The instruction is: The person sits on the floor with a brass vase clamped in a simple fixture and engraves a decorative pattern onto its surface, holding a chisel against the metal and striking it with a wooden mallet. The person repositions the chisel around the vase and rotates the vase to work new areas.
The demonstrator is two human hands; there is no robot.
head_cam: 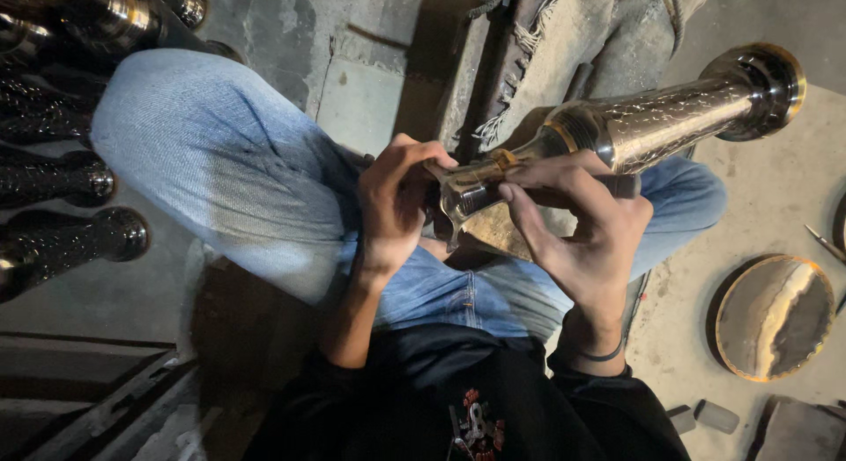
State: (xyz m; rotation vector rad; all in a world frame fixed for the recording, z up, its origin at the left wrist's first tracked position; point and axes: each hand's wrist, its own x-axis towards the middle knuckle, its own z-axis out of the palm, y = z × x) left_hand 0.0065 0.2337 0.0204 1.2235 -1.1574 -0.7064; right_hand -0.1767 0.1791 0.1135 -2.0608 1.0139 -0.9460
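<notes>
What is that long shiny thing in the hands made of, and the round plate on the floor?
The long vase-like piece looks like polished metal, perhaps brass or plated: it mirrors the light, with gold rims and fine engraved marks. The round plate also looks like metal, with a gold edge and a bright reflection across it.

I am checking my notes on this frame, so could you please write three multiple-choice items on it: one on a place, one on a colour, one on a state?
1. Where does the round metal disc lie?
A. On the floor to the person's right
B. On the person's lap
C. On a shelf

2. What colour are the person's trousers?
A. Black
B. Light blue
C. Green

3. How is the long engraved metal piece held?
A. Lying untouched
B. By one hand
C. By the left hand and right hand

Answers: 1 A, the disc rests on concrete at right. 2 B, pale denim. 3 C, both hands close on its narrow end.
</notes>
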